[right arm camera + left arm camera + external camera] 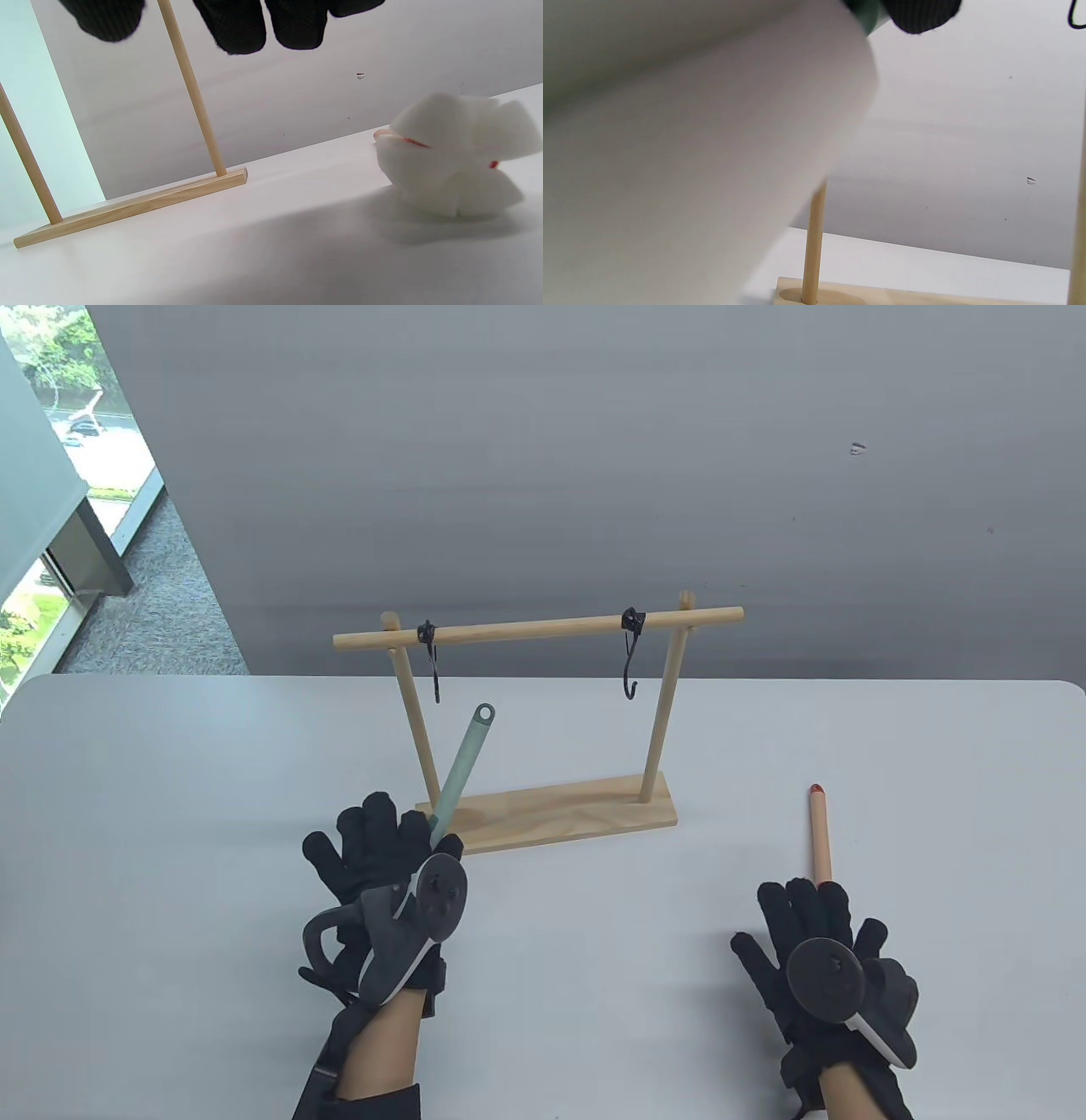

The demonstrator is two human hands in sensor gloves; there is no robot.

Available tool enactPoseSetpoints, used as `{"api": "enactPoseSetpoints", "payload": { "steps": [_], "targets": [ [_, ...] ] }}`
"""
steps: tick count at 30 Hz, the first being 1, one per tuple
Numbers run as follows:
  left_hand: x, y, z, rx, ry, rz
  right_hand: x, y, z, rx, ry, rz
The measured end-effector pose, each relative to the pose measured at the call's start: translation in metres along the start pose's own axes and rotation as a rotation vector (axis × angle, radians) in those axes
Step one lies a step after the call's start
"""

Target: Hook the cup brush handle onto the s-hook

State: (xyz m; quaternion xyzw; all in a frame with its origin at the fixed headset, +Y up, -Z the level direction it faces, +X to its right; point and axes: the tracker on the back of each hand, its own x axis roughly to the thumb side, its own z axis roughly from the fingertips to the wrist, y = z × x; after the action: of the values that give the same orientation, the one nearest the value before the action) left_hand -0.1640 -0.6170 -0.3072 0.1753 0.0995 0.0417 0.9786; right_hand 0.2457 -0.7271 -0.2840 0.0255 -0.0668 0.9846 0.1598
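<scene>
I count two brushes, two black hooks and one wooden rack on the counter. My left hand grips the green cup brush, its handle tip raised just below the left s-hook. My right hand covers the wooden-handled brush; I cannot tell how its fingers lie. The right hook hangs bare.
</scene>
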Motion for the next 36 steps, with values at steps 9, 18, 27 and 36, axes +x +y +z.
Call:
{"api": "enactPoseSetpoints", "payload": {
  "steps": [9,18,27,36],
  "targets": [
    [-0.011,0.003,0.003,0.02,0.018,0.018,-0.002,-0.001,-0.001,0.007,0.011,-0.016],
    [-0.009,0.007,-0.003,0.001,0.056,0.011,-0.001,0.001,-0.002,0.021,0.003,0.005],
    [-0.007,0.01,-0.009,-0.029,0.103,0.047,-0.001,0.002,-0.003,0.023,-0.002,0.0],
    [-0.007,0.011,-0.009,-0.059,0.124,0.035,-0.001,0.002,-0.003,0.025,-0.005,0.001]
  ]
}}
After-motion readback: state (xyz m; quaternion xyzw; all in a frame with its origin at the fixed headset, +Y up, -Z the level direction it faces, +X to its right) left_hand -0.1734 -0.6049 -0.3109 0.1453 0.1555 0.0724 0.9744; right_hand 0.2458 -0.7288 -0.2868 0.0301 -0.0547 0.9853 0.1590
